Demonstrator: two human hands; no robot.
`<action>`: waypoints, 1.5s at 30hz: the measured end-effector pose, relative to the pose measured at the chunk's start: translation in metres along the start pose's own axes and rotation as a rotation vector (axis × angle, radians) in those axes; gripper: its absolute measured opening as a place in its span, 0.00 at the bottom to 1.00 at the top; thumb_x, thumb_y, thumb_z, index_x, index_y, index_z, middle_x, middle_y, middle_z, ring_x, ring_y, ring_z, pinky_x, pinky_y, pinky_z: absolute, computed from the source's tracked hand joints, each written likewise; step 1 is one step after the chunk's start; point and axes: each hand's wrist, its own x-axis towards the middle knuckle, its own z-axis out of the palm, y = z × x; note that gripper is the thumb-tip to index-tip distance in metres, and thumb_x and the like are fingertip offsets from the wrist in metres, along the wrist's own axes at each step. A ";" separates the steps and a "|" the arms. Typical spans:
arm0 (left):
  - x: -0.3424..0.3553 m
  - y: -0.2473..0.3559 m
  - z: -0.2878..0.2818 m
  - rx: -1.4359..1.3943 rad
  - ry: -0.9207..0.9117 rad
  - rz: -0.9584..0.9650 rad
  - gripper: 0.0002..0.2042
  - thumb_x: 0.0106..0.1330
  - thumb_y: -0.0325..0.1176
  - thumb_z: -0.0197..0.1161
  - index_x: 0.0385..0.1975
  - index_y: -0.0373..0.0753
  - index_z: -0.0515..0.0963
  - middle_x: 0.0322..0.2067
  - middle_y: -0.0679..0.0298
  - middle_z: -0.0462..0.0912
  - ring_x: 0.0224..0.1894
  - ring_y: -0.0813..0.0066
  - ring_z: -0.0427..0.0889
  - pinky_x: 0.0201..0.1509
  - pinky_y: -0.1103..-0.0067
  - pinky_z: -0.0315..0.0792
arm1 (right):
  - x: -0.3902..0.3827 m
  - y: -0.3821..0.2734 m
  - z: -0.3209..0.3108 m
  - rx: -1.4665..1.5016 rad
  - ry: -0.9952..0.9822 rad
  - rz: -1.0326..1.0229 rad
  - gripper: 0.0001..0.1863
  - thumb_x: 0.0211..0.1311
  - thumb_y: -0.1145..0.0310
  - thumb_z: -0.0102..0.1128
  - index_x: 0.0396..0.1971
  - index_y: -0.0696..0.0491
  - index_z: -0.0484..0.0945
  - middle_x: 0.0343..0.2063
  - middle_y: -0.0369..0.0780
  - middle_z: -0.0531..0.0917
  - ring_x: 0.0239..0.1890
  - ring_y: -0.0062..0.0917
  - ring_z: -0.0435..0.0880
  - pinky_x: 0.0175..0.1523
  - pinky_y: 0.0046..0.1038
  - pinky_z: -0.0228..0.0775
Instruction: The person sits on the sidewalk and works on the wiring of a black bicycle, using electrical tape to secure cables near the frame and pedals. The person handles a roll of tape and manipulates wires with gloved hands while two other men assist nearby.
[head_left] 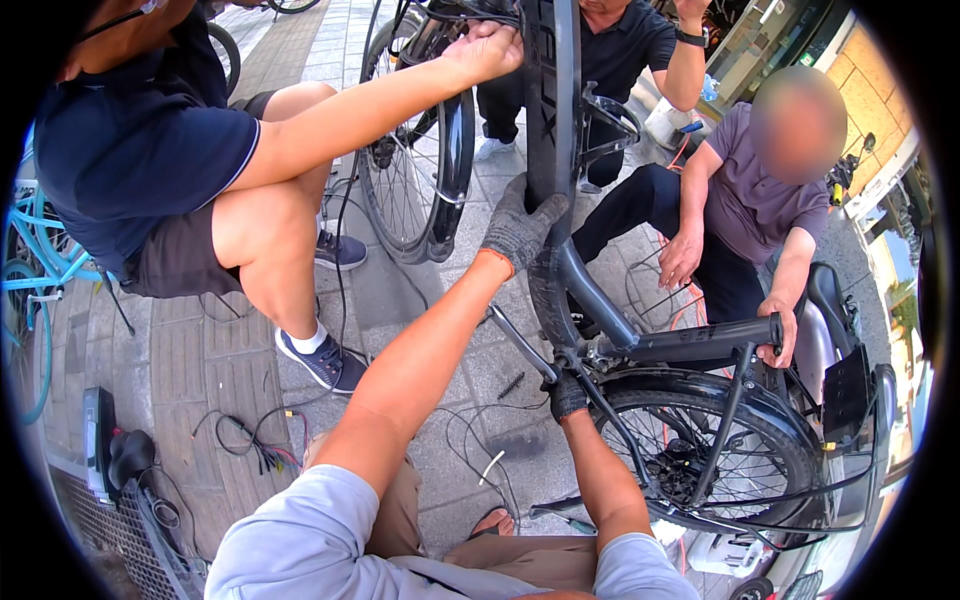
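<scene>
A black electric bicycle (552, 110) stands before me with its front wheel (388, 225) at the far side and its rear wheel (795, 430) at the right. My left hand (520, 228), in a grey knit glove, is wrapped around the thick frame tube. Low by the crank area, my right hand (568, 395) in a dark glove is closed; the frame partly hides its fingers. A dark metal bar (520, 341) slants up and left from that hand; its kind is unclear.
At left a seated person (150, 170) reaches to the handlebar area. Another (765, 190) sits at right, one hand on the seat-tube end. A third (620, 50) is behind the bicycle. Cables (255, 440) lie on the paving. A light-blue bicycle (60, 260) stands far left.
</scene>
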 end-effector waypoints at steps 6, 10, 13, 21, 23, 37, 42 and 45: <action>0.000 0.003 0.005 0.012 0.003 -0.003 0.39 0.63 0.47 0.72 0.66 0.27 0.64 0.57 0.43 0.78 0.57 0.55 0.80 0.61 0.69 0.74 | 0.004 0.003 -0.009 0.018 -0.042 -0.034 0.11 0.73 0.55 0.54 0.45 0.46 0.77 0.28 0.33 0.78 0.25 0.18 0.76 0.26 0.24 0.67; 0.000 0.002 -0.001 0.023 0.023 -0.008 0.39 0.63 0.46 0.72 0.66 0.27 0.64 0.56 0.44 0.79 0.57 0.56 0.81 0.61 0.69 0.74 | -0.008 -0.010 0.011 0.025 -0.009 -0.054 0.13 0.73 0.52 0.55 0.44 0.45 0.77 0.25 0.33 0.76 0.24 0.19 0.76 0.24 0.26 0.67; 0.001 0.003 -0.001 -0.029 0.002 -0.020 0.38 0.62 0.44 0.73 0.66 0.28 0.64 0.56 0.45 0.79 0.56 0.57 0.81 0.61 0.69 0.74 | -0.015 -0.021 0.007 -0.017 0.065 0.115 0.16 0.72 0.49 0.56 0.40 0.45 0.79 0.19 0.33 0.74 0.22 0.19 0.75 0.23 0.27 0.65; -0.003 0.001 0.006 -0.042 0.111 0.043 0.30 0.66 0.37 0.70 0.64 0.30 0.67 0.54 0.51 0.81 0.54 0.64 0.81 0.59 0.72 0.75 | -0.009 -0.004 -0.019 -0.969 0.211 -0.480 0.23 0.71 0.46 0.55 0.45 0.51 0.83 0.26 0.41 0.80 0.30 0.28 0.75 0.37 0.39 0.68; -0.003 -0.002 0.002 -0.041 0.128 0.035 0.31 0.66 0.36 0.70 0.65 0.30 0.67 0.54 0.50 0.81 0.54 0.64 0.81 0.59 0.72 0.75 | -0.020 -0.020 -0.003 -0.904 0.190 -0.384 0.25 0.72 0.46 0.55 0.54 0.51 0.81 0.40 0.47 0.85 0.42 0.33 0.81 0.50 0.43 0.72; 0.000 -0.008 0.010 -0.094 0.090 0.055 0.31 0.66 0.36 0.71 0.65 0.30 0.66 0.53 0.51 0.81 0.52 0.65 0.81 0.57 0.73 0.76 | -0.010 -0.027 -0.022 -1.154 0.029 -0.255 0.32 0.76 0.48 0.46 0.71 0.50 0.65 0.72 0.51 0.63 0.76 0.43 0.58 0.78 0.42 0.47; -0.001 -0.009 0.001 -0.007 0.099 0.065 0.31 0.66 0.38 0.70 0.64 0.31 0.67 0.52 0.51 0.82 0.52 0.65 0.82 0.56 0.72 0.76 | -0.010 -0.027 -0.013 -1.254 0.081 -0.272 0.34 0.75 0.46 0.46 0.73 0.50 0.63 0.73 0.49 0.62 0.77 0.43 0.55 0.79 0.43 0.43; -0.001 -0.009 -0.008 0.027 0.094 0.056 0.31 0.66 0.40 0.70 0.64 0.31 0.67 0.51 0.51 0.82 0.52 0.65 0.82 0.57 0.72 0.76 | 0.015 0.008 -0.026 -1.396 0.050 -0.333 0.34 0.76 0.47 0.46 0.73 0.51 0.62 0.73 0.50 0.62 0.77 0.44 0.55 0.79 0.43 0.42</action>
